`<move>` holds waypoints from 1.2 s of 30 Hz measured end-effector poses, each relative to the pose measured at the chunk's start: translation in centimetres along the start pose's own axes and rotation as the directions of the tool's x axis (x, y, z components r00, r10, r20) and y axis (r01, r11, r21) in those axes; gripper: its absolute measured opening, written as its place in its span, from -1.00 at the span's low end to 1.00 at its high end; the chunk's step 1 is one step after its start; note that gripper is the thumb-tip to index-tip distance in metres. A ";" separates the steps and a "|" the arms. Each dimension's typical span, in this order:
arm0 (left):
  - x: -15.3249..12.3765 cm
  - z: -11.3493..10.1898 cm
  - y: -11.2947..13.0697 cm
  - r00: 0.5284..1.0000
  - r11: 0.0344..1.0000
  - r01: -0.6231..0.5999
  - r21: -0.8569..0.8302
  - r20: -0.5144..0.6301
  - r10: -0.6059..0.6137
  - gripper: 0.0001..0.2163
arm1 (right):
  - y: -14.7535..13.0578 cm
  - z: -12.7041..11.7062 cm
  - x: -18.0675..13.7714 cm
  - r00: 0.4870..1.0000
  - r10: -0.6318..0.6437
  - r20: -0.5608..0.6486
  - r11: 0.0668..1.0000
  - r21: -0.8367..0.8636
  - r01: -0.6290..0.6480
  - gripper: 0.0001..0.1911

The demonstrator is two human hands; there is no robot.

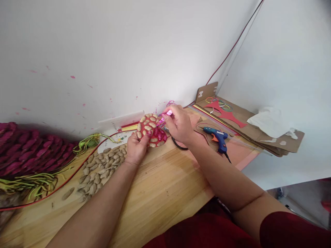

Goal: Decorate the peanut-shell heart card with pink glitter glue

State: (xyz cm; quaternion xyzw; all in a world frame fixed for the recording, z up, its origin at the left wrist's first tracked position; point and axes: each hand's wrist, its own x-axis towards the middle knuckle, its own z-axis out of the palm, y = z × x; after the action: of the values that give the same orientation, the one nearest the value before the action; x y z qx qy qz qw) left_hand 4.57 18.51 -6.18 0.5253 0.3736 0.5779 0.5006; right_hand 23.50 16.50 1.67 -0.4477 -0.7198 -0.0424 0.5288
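My left hand (136,148) is closed on the lower left edge of a red piece (146,133) covered with peanuts in their shells. Most of these shells are tan, while several on the right side are glossy magenta, and the thumb looks stained the same colour. My right hand (179,124) pinches a slim pink tube-like tool (165,116) with a pale end. The lower tip of this tool is over or against the magenta shells; I cannot tell if it touches. Loose peanuts (99,170) lie in a pile beside my left forearm.
A blue glue gun (218,137) lies on cardboard to the right. Behind it are a red paper cutout (227,113), coloured rubber bands and a white tissue (267,121) on cardboard. Magenta scaled pieces (33,148) with green yarn stand left. A red cord (74,175) crosses the wooden table (165,182).
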 end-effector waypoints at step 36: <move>0.1 -0.7 -0.3 0.997 0.966 -0.069 0.249 -0.010 0.073 -0.63 | 0.1 -0.3 0.2 0.995 -0.033 0.097 0.999 -0.032 0.036 -0.85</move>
State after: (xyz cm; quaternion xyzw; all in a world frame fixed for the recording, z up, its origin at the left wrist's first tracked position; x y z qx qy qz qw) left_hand 3.98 18.71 -6.58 0.5914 0.4287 0.5490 0.4063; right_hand 23.81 16.54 1.95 -0.4455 -0.7513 -0.0420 0.4852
